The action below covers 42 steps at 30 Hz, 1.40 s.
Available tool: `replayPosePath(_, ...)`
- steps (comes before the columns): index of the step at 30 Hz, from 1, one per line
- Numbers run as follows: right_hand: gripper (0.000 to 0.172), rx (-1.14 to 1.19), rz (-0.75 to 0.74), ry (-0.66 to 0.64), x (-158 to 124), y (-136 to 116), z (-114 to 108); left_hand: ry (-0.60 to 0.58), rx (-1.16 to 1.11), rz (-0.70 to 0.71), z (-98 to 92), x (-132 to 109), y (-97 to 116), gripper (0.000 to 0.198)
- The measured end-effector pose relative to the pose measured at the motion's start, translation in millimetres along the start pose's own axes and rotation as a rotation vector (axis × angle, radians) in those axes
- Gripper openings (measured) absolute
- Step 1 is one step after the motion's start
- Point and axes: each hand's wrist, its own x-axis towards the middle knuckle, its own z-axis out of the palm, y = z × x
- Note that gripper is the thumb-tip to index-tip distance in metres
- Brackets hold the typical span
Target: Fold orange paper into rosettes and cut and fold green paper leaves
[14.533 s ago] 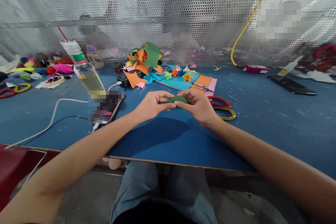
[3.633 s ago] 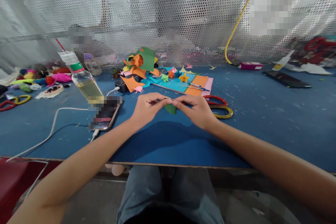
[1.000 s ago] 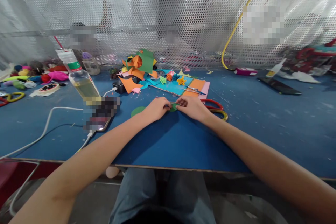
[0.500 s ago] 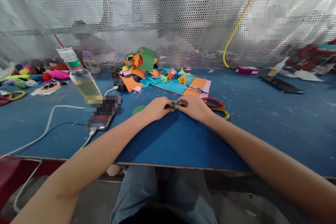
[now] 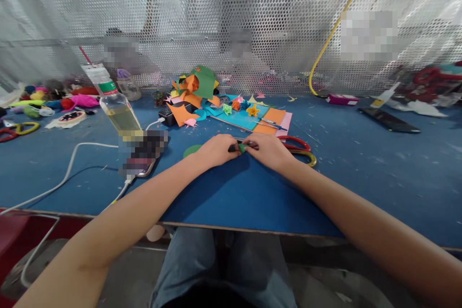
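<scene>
Between my two hands is a small piece of green paper [image 5: 241,147], pinched from both sides just above the blue table. My left hand [image 5: 219,149] has its fingertips closed on the paper's left side. From the right, my right hand [image 5: 266,148] grips it between thumb and fingers. Most of the paper is hidden by the fingers, so its folds cannot be made out. A flat green paper disc [image 5: 191,150] lies by my left wrist. Scissors with red and yellow handles [image 5: 298,144] rest beside my right hand, their blades partly covered by it.
Beyond my hands lie coloured sheets [image 5: 269,120] with small folded paper flowers [image 5: 252,110] and pens [image 5: 274,124]. Orange and green paper scraps [image 5: 191,89] are heaped behind. To the left are a charging phone [image 5: 146,154], its white cable [image 5: 72,163] and a tilted bottle [image 5: 121,115].
Both hands keep their pinch on the green paper, with only slight finger movement. The whole view has shifted a little.
</scene>
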Motion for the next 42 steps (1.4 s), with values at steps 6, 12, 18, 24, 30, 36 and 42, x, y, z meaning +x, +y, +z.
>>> replayPosePath(6,0.019,0.083,-0.030,-0.030,1.5,2.2,2.0,-0.005,-0.008,-0.007,-3.7,-2.2,-0.9,0.017)
replayPosePath(12,0.024,0.120,-0.059,-0.088,5.6,9.9,2.0,-0.038,-0.056,0.051,-8.7,-4.1,-2.4,0.014)
replayPosePath(18,0.023,0.098,-0.092,-0.114,7.3,8.8,-0.8,-0.053,-0.041,0.056,-9.1,-4.0,-2.6,0.016)
replayPosePath(24,0.021,0.086,-0.083,-0.113,3.1,7.5,-1.3,-0.073,-0.019,0.086,-9.8,-4.6,-3.6,0.018)
replayPosePath(30,0.016,0.091,-0.088,-0.114,3.9,9.8,0.7,-0.108,-0.047,0.165,-10.5,-4.1,-9.2,0.018)
replayPosePath(36,0.014,0.101,-0.091,-0.100,3.5,9.4,1.1,-0.137,-0.052,0.212,-14.8,-3.9,-10.0,0.018)
replayPosePath(42,0.012,0.088,-0.124,-0.065,2.7,11.2,7.0,-0.147,-0.031,0.201,-15.6,-3.0,-8.4,0.018)
